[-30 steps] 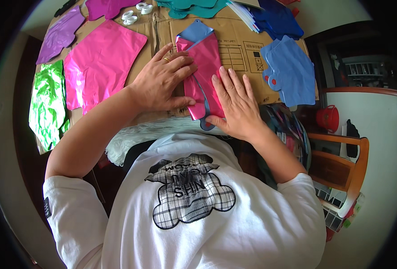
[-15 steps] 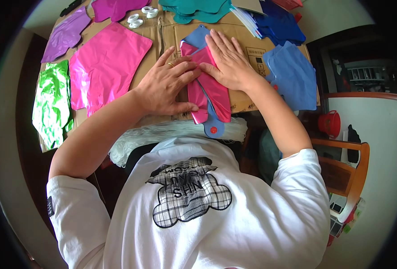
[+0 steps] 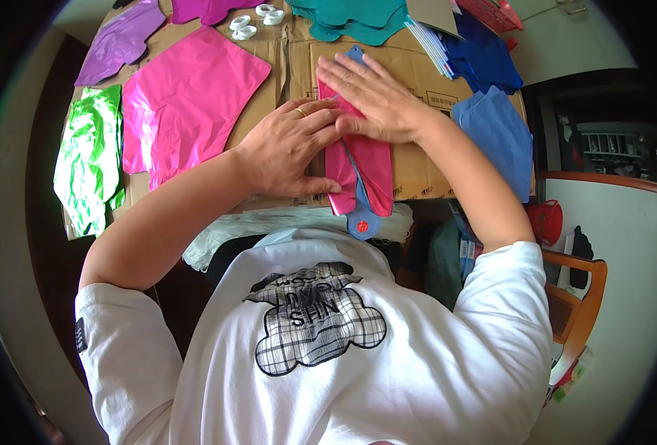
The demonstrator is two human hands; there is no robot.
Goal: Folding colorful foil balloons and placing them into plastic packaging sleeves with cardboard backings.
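On the cardboard (image 3: 425, 163) in front of me lies a flat, shiny pink foil balloon (image 3: 374, 159), folded into a narrow strip around a matte blue piece. The blue piece's rounded tab (image 3: 363, 228), with a red dot, sticks out over the near edge, and a bit of blue shows at the far end. My left hand (image 3: 288, 148) rests on the strip's left side with fingers stretched out and thumb apart. Across its upper part, my right hand (image 3: 384, 104) lies flat, palm down, fingers pointing up and left. What is under both palms is hidden.
Flat foil pieces surround the work: pink (image 3: 195, 104), green (image 3: 87, 159), purple (image 3: 121, 37), teal (image 3: 351, 18) and dark blue (image 3: 484, 59). A matte blue stack (image 3: 495, 137) is at right. White ribbon rolls (image 3: 243, 30) lie at the back. A wooden chair (image 3: 580, 297) stands right.
My right hand has turned leftward over the strip's far end, where less blue now shows. The strip looks narrower there. My left hand stays on it; the whole view has shifted slightly.
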